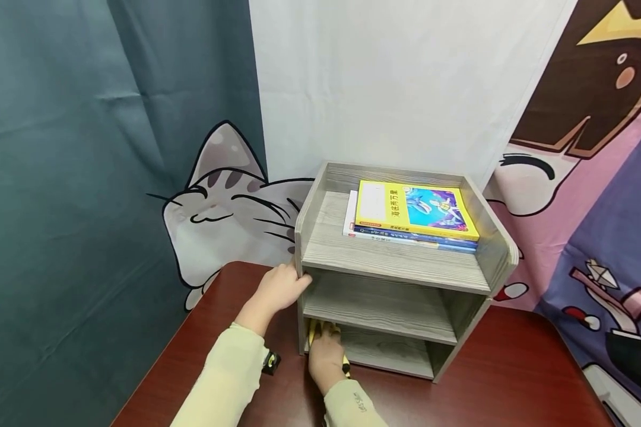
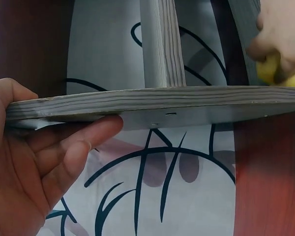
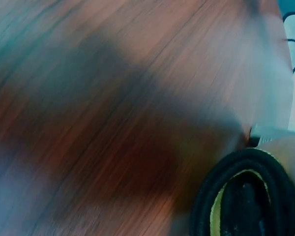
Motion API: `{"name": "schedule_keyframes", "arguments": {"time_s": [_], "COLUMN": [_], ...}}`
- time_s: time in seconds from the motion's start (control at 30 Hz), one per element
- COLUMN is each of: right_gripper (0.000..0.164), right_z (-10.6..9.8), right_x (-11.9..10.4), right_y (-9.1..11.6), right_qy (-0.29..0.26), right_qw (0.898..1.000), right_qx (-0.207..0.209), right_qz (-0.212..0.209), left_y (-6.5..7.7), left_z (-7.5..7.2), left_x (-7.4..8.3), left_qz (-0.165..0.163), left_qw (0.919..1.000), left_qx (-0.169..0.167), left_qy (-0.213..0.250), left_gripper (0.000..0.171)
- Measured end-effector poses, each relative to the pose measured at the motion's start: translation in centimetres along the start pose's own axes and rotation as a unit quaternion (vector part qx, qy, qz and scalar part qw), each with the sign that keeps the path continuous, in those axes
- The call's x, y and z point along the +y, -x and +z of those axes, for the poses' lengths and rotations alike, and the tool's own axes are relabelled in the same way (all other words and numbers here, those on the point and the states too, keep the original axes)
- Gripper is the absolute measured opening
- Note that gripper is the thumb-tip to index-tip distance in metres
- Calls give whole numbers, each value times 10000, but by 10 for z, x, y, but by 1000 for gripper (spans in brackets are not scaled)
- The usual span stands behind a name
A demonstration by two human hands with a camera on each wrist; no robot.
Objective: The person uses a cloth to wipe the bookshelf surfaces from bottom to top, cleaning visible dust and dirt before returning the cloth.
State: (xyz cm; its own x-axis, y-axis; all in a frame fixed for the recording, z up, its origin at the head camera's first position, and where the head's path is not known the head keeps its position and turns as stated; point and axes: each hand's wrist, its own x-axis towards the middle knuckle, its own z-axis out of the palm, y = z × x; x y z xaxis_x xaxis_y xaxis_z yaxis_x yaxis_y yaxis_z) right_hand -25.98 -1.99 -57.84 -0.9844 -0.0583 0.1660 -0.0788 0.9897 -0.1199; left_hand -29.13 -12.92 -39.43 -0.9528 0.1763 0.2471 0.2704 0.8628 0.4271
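A small grey wood-grain shelf unit (image 1: 395,261) stands on the table. My left hand (image 1: 284,287) grips the front edge of its left side panel (image 2: 152,101), thumb on one face and fingers on the other. Down at the bottom compartment, my right hand (image 1: 327,356) holds a yellow-and-black thing (image 1: 346,360). Fingers bend over its yellow part in the left wrist view. Its rounded, hollowed black end (image 3: 248,196) with a yellow edge fills the lower right of the right wrist view. I cannot tell what kind of thing it is.
On the top shelf lies a stack of books, a yellow-covered book (image 1: 416,207) uppermost. The middle shelf (image 1: 379,302) is below it. Under the unit is a dark red wooden table (image 1: 513,367). Printed curtains (image 1: 406,77) hang behind.
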Motion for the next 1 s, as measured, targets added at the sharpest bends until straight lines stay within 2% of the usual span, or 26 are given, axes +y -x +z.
{"name": "schedule_keyframes", "arguments": {"time_s": [0.17,0.33,0.57,0.7,0.83,1.0], "right_gripper": [39,55,69,60,42,32], "right_z": [0,-3,-16,-22,-26,-30], "right_x": [27,59,106,132,155,179], "right_y": [3,8,14,16,19,27], "right_qy": [115,219,300,369,518,732], "right_qw": [9999,9997,9993,9989,9980,9968], "right_qx": [2,121,-141,-161,-193,115], "right_qz": [91,72,156,252,318,300], "left_y": [-1,-1,0,0,0,0], "left_z": [-1,-4,-3,-5,-6,-5], "left_x": [3,2,0,0,0,1], "left_qz": [12,-80,-79,-96,-98,-41], "left_qw": [10000,9998,9996,9995,9995,9996], "left_qx": [-63,-173,-213,-237,-262,-235], "left_qy": [53,77,170,168,160,149], "left_gripper": [40,32,39,35,36,40]}}
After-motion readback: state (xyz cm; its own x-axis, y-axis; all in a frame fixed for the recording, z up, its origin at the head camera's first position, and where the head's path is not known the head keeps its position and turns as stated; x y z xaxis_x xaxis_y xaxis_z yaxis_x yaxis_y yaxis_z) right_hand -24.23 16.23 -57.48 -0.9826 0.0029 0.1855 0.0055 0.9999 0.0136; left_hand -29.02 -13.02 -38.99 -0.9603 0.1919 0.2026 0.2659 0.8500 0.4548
